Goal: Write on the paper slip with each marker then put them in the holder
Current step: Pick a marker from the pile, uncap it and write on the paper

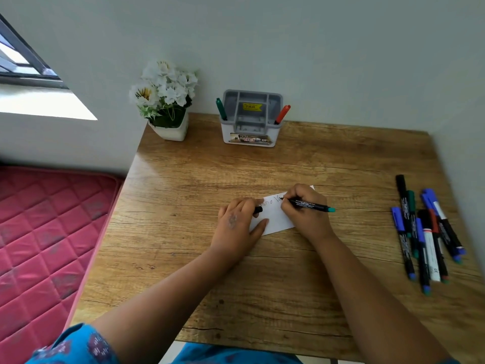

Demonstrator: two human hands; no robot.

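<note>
Over on the left there's a pink quilted mattress [47, 232] right up against the wooden desk [236, 285], and a little pot of white fake flowers [165, 98] sits at the desk's back left corner. Next to it stands the grey and white holder [250, 119], with a green marker [221, 109] leaning out its left side and a red marker [283, 114] leaning out its right.

Mid-desk, the left hand [237, 224] lies on the left end of the paper slip [273, 216], fingers curled round a black cap [258, 209]. The right hand [301, 211] pinches a black marker [308, 205]: long axis nearly level, tip pointing left onto the slip, teal end pointing right. Some handwriting shows on the slip.

Far right, a loose pile of markers [427, 232] lies mostly lengthwise, running away from the person.
</note>
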